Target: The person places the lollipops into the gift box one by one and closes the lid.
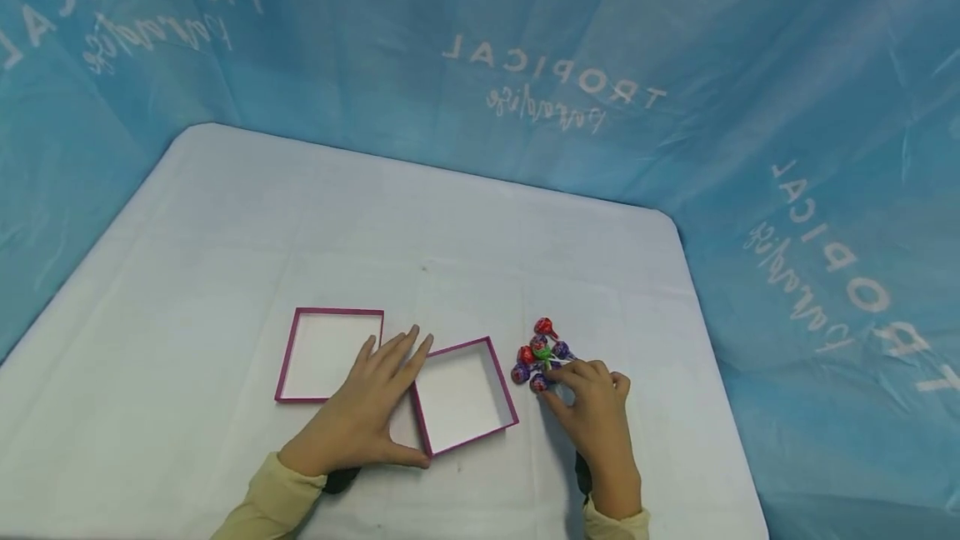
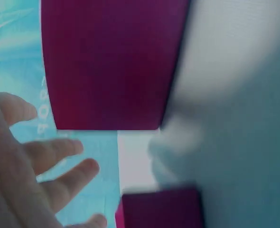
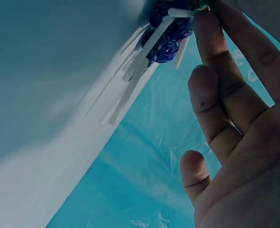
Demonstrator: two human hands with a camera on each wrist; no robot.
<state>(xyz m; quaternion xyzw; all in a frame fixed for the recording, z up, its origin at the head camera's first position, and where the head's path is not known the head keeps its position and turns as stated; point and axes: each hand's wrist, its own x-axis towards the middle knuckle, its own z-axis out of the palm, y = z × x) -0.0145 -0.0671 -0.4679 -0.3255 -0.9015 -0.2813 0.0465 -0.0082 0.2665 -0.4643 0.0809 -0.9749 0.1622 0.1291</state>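
My left hand point(image 1: 367, 407) has its fingers spread along the left side of a shallow magenta box with a white inside point(image 1: 461, 398). The thumb lies at the near corner and the fingertips by the far one. In the left wrist view the magenta underside or side of a box point(image 2: 114, 66) is next to the fingers. At the right, my right hand point(image 1: 596, 411) reaches into a small pile of wrapped lollipops point(image 1: 542, 352), pinching a purple one point(image 1: 538, 383) between thumb and index finger. White lollipop sticks point(image 3: 149, 50) show by the fingertips in the right wrist view.
A second shallow magenta-edged box part point(image 1: 330, 357) lies to the left, partly behind my left hand. Everything rests on a white-covered table point(image 1: 420, 215). Blue printed curtains point(image 1: 375, 40) hang behind it and along the sides.
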